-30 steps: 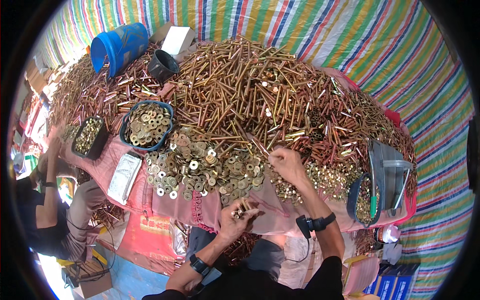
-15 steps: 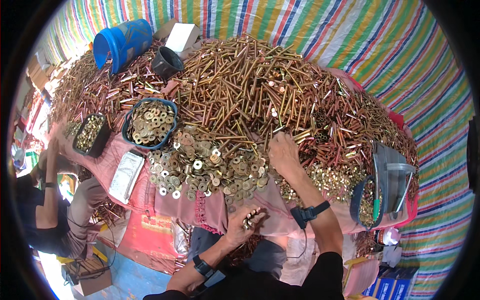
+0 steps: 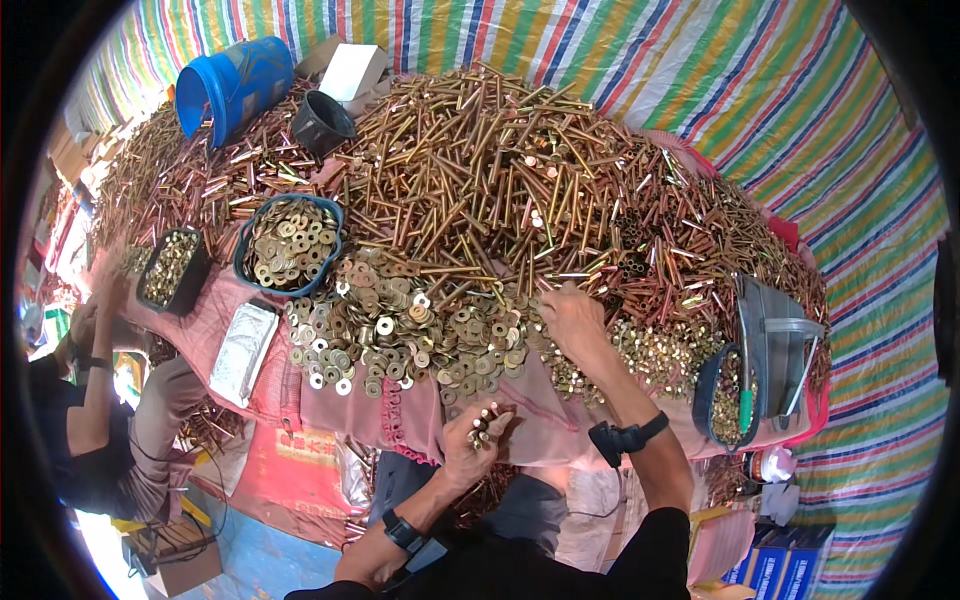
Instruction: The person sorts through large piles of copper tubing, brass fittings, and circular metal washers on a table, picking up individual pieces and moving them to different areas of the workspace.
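The left hand (image 3: 478, 432) is dropping lower and drawing in toward the body compared with a second ago, its grip curling shut around a small bunch of short brass pieces (image 3: 484, 424) that poke out between the fingers. The bunch is sitting just above the pink cloth-covered table (image 3: 400, 410), close to its near edge. The right hand (image 3: 572, 318) is shifting too: a second ago it was picking at the edge of the heap, half a second ago it was pressing in deeper, and now it is lying knuckles-up at the foot of the big mound of long brass rods (image 3: 520, 180), right beside the spread of flat brass washers (image 3: 400, 330). That reads as gathering going on, the left hand collecting what the right is pulling out of the pile.

Now the hard parts. The right hand's fingertips are turned away and buried among the metal, so I cannot tell whether its grip is pinching anything or just resting spread. How many pieces the left hand is holding is hidden by the curled fingers, and their exact shape is too small to make out. At the left rim another person's arm (image 3: 95, 400) is reaching toward a small black tub of brass bits (image 3: 172, 268); that hand is blurred by the lens edge.
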Demonstrator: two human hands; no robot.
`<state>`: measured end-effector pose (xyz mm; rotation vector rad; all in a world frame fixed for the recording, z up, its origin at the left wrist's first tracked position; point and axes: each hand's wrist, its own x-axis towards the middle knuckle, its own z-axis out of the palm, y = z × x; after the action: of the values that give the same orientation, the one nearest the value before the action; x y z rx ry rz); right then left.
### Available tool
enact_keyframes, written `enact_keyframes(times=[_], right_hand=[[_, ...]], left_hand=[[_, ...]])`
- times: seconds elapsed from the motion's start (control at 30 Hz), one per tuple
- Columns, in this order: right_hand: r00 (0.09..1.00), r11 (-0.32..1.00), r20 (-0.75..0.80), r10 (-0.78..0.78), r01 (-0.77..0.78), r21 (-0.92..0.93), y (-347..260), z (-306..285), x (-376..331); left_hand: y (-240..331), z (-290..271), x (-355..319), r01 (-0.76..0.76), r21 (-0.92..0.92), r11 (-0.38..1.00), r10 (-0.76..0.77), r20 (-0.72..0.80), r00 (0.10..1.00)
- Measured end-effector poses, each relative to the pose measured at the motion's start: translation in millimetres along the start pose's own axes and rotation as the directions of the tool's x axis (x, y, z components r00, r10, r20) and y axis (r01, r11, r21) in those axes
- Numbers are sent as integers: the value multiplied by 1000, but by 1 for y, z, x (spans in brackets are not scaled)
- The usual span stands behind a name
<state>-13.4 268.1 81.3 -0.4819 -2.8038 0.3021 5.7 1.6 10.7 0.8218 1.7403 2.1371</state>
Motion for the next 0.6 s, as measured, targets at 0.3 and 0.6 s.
enact_keyframes(times=[0.3,0.6], right_hand=[[990,990,64,126,-121,-72,8,15,9],[992,997,126,23,-14,-73,0,9,16]], left_hand=[[9,-6,12,-145,176,974,141,34,989],[10,-7,13,-64,81,995,64,10,998]])
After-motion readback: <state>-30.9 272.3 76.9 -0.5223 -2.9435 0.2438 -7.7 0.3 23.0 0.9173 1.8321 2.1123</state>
